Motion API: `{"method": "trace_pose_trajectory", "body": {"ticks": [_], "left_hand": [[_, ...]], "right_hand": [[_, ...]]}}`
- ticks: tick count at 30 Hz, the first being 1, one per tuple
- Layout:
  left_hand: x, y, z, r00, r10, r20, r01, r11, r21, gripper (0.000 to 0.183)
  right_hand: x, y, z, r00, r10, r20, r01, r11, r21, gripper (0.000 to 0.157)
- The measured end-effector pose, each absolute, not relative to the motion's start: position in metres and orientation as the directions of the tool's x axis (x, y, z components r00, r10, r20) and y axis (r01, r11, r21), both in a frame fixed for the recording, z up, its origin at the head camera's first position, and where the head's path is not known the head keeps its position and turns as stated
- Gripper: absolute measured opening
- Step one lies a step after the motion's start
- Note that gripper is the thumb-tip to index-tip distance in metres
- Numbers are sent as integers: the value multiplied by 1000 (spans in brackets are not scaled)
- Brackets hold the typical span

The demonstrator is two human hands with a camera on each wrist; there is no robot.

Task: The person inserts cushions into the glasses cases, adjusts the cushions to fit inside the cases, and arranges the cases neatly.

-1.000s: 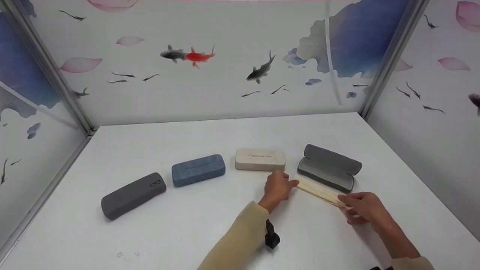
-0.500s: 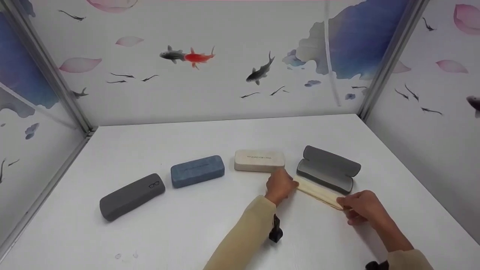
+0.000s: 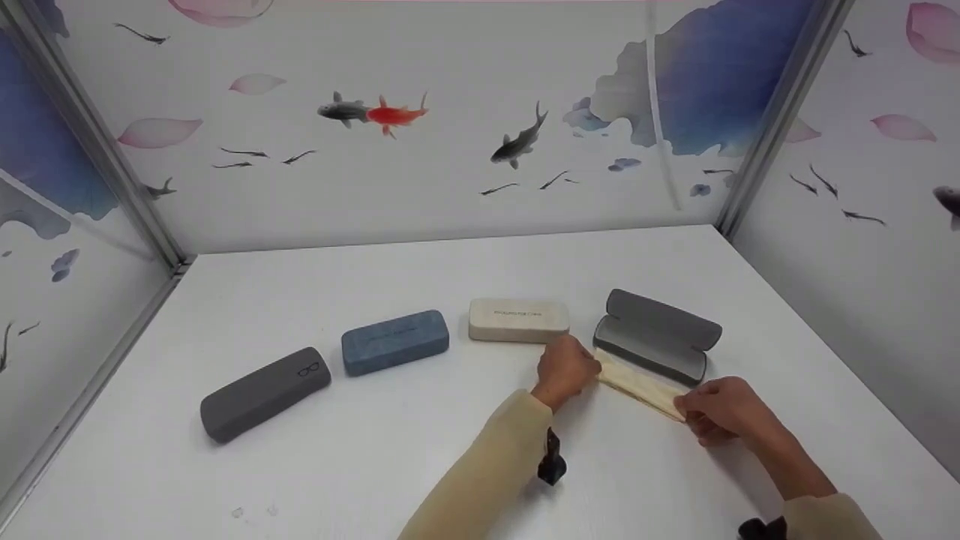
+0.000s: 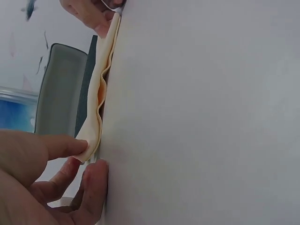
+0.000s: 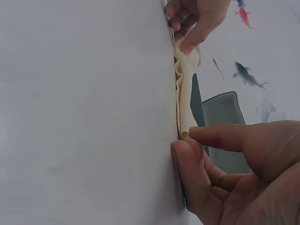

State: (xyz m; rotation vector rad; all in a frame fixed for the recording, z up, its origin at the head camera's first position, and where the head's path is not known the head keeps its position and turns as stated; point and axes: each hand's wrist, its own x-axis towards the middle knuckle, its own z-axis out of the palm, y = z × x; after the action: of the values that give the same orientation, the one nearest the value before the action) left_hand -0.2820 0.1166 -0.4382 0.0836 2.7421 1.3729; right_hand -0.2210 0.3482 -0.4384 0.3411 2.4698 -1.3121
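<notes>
A pale yellow folded cloth [image 3: 637,385] lies in a narrow strip on the white table, just in front of an open grey glasses case [image 3: 656,337]. My left hand [image 3: 566,369] pinches its left end between thumb and finger. At the other end, my right hand [image 3: 724,409] pinches it the same way. From the left wrist view, the cloth [image 4: 97,101] shows wavy layers along its near edge, and the thumb presses on top. In the right wrist view, the right fingertips grip the cloth's corner [image 5: 185,126], close to the tabletop.
A closed cream glasses case [image 3: 519,321] stands just behind the left hand. Further left are a closed blue case [image 3: 395,343] and a closed dark grey case [image 3: 266,394] with a glasses print. Printed wall panels [image 3: 450,202] enclose the table [image 3: 360,465] at the back and sides.
The left hand has shifted slightly right and its fingers have closed further on the cloth's left end. The right hand keeps its pinch, nearly unmoved. The cases stay in place.
</notes>
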Motion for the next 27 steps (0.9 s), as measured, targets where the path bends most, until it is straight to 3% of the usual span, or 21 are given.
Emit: {"method": "trace_pose_trajectory", "body": {"ticks": [7,13,22,27], "left_hand": [[-289,124,-419,-993,95,-76,-10,553,833,14],[-297,121,-412,-997,69,-25,11,476,879,5],[-311,127,-409,-999,18,-27,-22,226,974,7],[-314,136,-413,-999,-9,-38,-39,148,988,4]], "right_hand": [[-224,356,-423,-935,65,-350,316,603,-733,37],[-226,355,-412,-952,58,-299,276,578,-768,38],[-239,355,-403,-956,107,-272,287,525,-801,48],[-244,360,-399,-959,120,-257,283,470,-836,45]]}}
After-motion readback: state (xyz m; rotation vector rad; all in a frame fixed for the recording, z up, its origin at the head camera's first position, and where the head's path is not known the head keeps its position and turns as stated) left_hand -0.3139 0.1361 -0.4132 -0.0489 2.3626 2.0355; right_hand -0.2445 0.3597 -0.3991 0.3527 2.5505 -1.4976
